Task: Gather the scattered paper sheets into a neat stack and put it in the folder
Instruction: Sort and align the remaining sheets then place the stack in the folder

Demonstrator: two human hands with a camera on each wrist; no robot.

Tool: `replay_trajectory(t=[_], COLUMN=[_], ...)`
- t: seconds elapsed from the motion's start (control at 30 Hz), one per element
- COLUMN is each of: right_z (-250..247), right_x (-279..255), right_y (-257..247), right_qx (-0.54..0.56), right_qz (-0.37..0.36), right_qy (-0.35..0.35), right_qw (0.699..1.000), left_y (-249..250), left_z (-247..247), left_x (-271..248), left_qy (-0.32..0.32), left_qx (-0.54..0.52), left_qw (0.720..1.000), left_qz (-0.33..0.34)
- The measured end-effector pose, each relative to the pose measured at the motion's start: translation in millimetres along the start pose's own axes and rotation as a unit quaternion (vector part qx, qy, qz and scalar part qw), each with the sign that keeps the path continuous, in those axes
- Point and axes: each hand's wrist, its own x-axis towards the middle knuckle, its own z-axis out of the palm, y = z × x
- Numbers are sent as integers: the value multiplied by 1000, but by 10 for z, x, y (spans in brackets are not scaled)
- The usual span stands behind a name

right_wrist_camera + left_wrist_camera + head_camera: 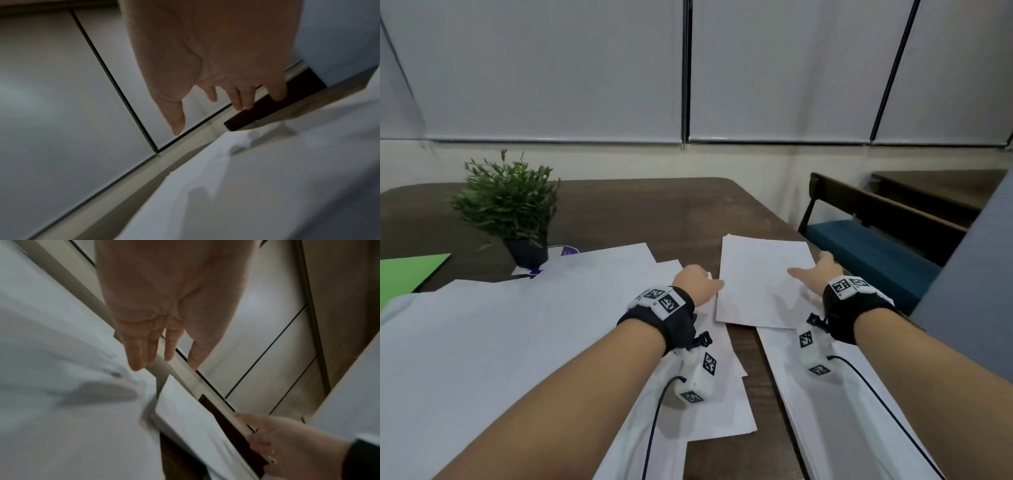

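My left hand [697, 279] and right hand [816, 274], fingers open and relaxed, flank a small paper stack [760, 281] near the table's [654, 205] far right corner. I should press its side edges inward, squaring them evenly.

The brown desk [647, 212] carries scattered white paper sheets [760, 284], a green folder [407, 270] at its left edge, and a potted plant [510, 209].

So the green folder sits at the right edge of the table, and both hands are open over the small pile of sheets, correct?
Not quite: the head view shows the green folder at the table's left edge, beside the potted plant. The left hand and right hand are indeed open over the small pile of sheets.
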Motion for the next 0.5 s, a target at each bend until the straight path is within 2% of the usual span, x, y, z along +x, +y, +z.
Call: replay_trajectory(t=[0.17,0.3,0.4,0.5], right_z=[223,522,738,906], right_x=[-766,-1530,-2079,-2494], right_y=[-342,-631,-768,-842], right_qx=[58,88,45,-22], right_qz=[-94,-101,-79,-81], right_qy=[-84,-196,-259,-271], right_qw=[990,971,962,959], left_y=[-347,-1133,-1696,-2021], left_z=[-858,-1513,-1823,-1926], left_x=[-424,-908,-1389,-1749], left_qy=[32,57,33,-36], left_qx=[7,126,200,254], left_qw=[998,980,953,937], left_qz=[-46,-141,-225,-237])
